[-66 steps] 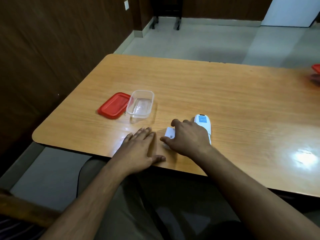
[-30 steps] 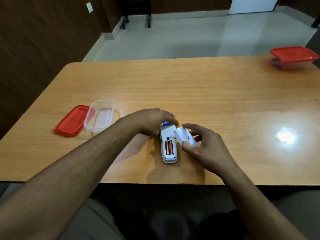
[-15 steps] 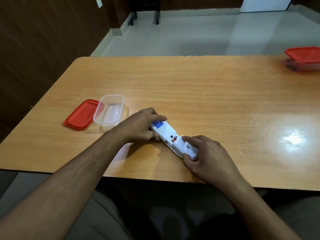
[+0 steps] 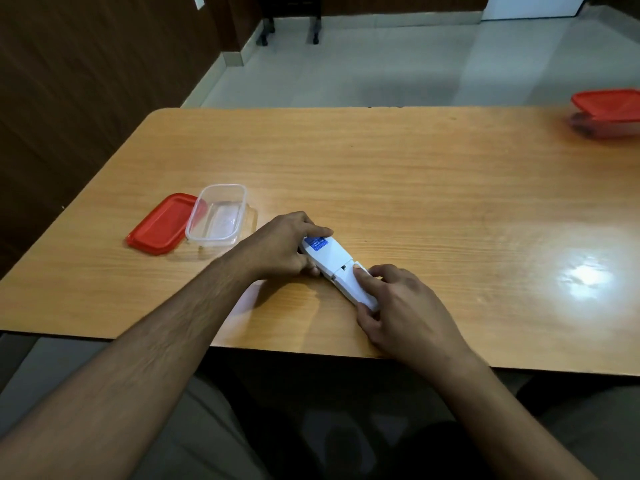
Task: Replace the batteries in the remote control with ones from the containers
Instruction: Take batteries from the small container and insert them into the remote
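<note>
A white remote control [image 4: 333, 260] lies face down and slanted on the wooden table [image 4: 398, 174], a blue sticker at its far end. My left hand [image 4: 282, 247] grips that far end. My right hand [image 4: 398, 303] holds the near end, with a finger and thumb on the white battery cover [image 4: 356, 285], which sits over the compartment. No batteries show. A clear container [image 4: 218, 216] stands open and looks empty to the left, its red lid [image 4: 161, 223] beside it. A second container with a red lid on [image 4: 606, 114] stands at the far right.
The table's near edge runs just below my hands. Beyond the table lie a pale tiled floor and dark wood walls, with chair legs on castors [image 4: 291, 31] at the back.
The battery cover, held loose in my right hand a second ago, now lies on the remote over the red batteries. The remote has turned to a slant between both hands.
</note>
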